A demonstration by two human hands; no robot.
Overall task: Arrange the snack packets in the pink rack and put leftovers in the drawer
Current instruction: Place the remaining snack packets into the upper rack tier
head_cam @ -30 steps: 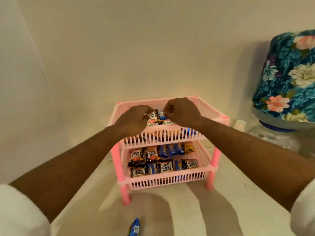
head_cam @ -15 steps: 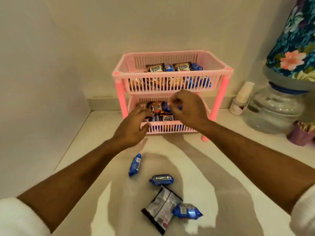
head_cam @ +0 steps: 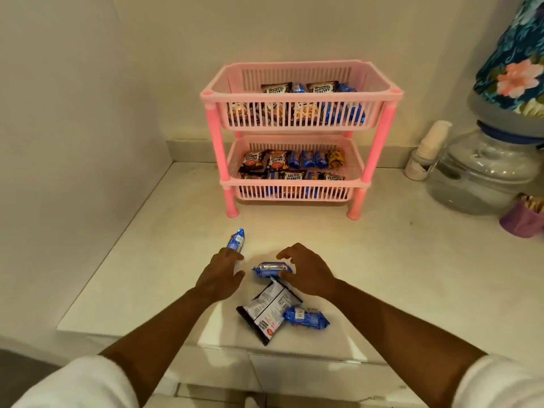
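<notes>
A pink two-tier rack (head_cam: 300, 94) stands against the back wall, both baskets filled with snack packets. Several packets lie loose on the white counter (head_cam: 412, 275): a blue packet (head_cam: 236, 240) at the left, a second blue packet (head_cam: 272, 269) in the middle, a black-and-white peanut packet (head_cam: 266, 313), and a third blue packet (head_cam: 306, 317). My left hand (head_cam: 219, 278) hovers with fingers relaxed, its fingertips at the near end of the left blue packet. My right hand (head_cam: 306, 272) arches over the middle blue packet with fingers spread, holding nothing.
A glass water dispenser (head_cam: 482, 175) with a floral-covered bottle (head_cam: 512, 60) stands at the right, a white bottle (head_cam: 426, 151) beside it and a purple cup (head_cam: 521, 219) in front. Walls close the left and back. The counter's front edge lies below the packets.
Both hands have drawn back from the rack and come down to the loose packets on the counter. The view has tilted down and pulled away.
</notes>
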